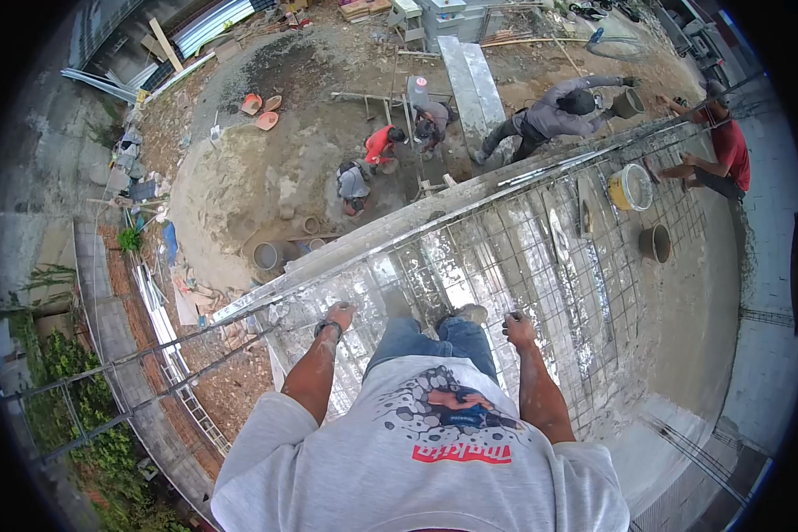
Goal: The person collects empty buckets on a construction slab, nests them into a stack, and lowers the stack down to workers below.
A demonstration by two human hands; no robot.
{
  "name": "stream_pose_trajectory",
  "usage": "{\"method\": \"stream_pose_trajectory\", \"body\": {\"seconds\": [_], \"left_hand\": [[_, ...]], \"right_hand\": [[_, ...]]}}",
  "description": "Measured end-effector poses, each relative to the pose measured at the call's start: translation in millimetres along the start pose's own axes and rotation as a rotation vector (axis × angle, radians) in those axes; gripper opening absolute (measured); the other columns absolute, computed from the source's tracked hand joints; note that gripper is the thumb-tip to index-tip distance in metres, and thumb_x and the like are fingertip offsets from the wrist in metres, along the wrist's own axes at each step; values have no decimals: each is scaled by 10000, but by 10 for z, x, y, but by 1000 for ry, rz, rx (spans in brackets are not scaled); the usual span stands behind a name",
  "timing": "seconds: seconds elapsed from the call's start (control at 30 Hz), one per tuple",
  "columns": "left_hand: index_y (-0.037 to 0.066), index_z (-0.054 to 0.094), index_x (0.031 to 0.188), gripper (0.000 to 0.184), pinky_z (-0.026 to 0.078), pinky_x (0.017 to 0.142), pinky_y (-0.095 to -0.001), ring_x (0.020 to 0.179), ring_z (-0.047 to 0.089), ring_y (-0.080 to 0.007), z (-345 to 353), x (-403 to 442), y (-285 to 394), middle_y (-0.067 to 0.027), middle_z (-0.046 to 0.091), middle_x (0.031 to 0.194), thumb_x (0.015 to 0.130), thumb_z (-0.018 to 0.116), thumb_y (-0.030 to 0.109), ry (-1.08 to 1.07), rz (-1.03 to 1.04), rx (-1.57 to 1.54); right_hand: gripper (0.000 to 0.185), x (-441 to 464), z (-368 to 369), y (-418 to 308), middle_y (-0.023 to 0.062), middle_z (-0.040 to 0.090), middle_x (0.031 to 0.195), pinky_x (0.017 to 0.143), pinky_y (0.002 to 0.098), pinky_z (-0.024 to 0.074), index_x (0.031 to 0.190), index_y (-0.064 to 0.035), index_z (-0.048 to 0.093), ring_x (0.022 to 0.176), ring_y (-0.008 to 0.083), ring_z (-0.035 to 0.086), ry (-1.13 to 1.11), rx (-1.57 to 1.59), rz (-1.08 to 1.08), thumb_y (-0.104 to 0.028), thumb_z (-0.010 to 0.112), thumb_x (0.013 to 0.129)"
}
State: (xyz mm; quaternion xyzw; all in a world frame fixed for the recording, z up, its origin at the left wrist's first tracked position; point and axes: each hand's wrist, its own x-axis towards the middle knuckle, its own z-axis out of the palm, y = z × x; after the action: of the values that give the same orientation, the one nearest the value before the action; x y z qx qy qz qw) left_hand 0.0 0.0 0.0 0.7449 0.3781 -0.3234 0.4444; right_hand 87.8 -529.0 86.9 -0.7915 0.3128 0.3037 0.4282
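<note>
My left hand (340, 315), with a dark band on the wrist, hangs over the metal decking (355, 297) beside my left leg. Its fingers look loosely curled, and I see nothing in them. My right hand (519, 328) is by my right thigh, above the steel mesh (541, 266). Its fingers are curled in, with no object showing. Both hands appear apart from the deck. Between them are my jeans (461, 335) and a muddy shoe (472, 312).
Wet concrete (683, 301) covers the deck's right side. A white bucket (631, 191) and a dark bucket (654, 244) stand there. A person in red (729, 151) crouches at the right edge. Below, another person lifts a bucket (628, 104); several people work beyond the deck edge (372, 239).
</note>
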Motion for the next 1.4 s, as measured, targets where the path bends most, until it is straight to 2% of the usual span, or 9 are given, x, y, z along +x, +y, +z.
{"method": "stream_pose_trajectory", "body": {"seconds": [0.1, 0.43, 0.57, 0.6, 0.67, 0.87, 0.97, 1.1, 1.4], "left_hand": [[62, 673, 1175, 559, 441, 1008, -394, 1161, 593, -322, -199, -4, 301, -200, 651, 1198, 828, 636, 499, 34, 37, 128], [57, 668, 1173, 564, 455, 988, -411, 1129, 610, -332, 854, -117, 1622, -183, 667, 1171, 817, 630, 493, -8, 300, 318], [44, 694, 1109, 488, 471, 899, -403, 970, 643, -294, 1677, 445, 1833, -141, 711, 1003, 850, 636, 454, 126, 451, 409], [35, 678, 1146, 529, 474, 896, -395, 973, 646, -277, 1706, -343, 2511, -152, 703, 1036, 843, 646, 467, -33, 357, 397], [12, 661, 1155, 552, 465, 941, -402, 1046, 634, -306, 2073, -886, 3055, -177, 688, 1097, 828, 658, 457, -43, 394, 394], [-38, 628, 1170, 613, 481, 933, -394, 1065, 635, -340, 3394, -657, 3523, -224, 672, 1120, 826, 672, 467, -133, 673, 567], [-73, 605, 1186, 667, 473, 955, -405, 1099, 621, -358, 3730, -676, 3908, -262, 650, 1149, 825, 669, 484, -348, 556, 635], [-86, 577, 1224, 708, 449, 999, -398, 1165, 586, -359, 4130, -424, 4135, -277, 612, 1215, 824, 666, 491, -316, 702, 764], [-2, 594, 1260, 696, 412, 1054, -411, 1229, 546, -355, 4889, -883, 4851, -232, 582, 1296, 822, 624, 537, -335, 576, 1139]], "right_hand": [[395, 138, 104, 68, 80, 653, 828, 493, 281, 437, 1229, -3, 552, 614, 144, 600, -1, 139, -27, -275, 599, 946], [345, -78, -1107, 1321, 89, 674, 880, 529, 312, 475, 1194, -17, 552, 653, 168, 631, 161, 382, 141, -268, 564, 958], [368, -282, -1506, 1891, 93, 681, 901, 564, 355, 484, 1234, -38, 546, 674, 190, 648, 205, 422, 328, -281, 557, 957], [385, -305, -1612, 2068, 95, 684, 911, 571, 367, 485, 1252, -45, 542, 683, 202, 655, 209, 423, 369, -289, 555, 954], [380, -394, -1834, 2396, 94, 686, 913, 579, 369, 488, 1246, -44, 547, 689, 201, 655, 244, 471, 409, -285, 551, 953], [372, -665, -2287, 3206, 87, 677, 876, 578, 369, 496, 1245, -35, 547, 691, 193, 647, 436, 744, 410, -266, 532, 954], [377, -868, -2373, 3321, 92, 673, 876, 571, 363, 498, 1254, -33, 532, 692, 198, 644, 505, 887, 420, -261, 535, 953], [346, -990, -2123, 3663, 98, 676, 891, 547, 377, 502, 1231, -44, 537, 643, 204, 643, 552, 1030, 505, -255, 537, 957], [325, -1184, -1508, 3985, 140, 673, 886, 539, 399, 506, 1210, -38, 560, 654, 255, 649, 490, 1215, 816, -224, 494, 952]]}}
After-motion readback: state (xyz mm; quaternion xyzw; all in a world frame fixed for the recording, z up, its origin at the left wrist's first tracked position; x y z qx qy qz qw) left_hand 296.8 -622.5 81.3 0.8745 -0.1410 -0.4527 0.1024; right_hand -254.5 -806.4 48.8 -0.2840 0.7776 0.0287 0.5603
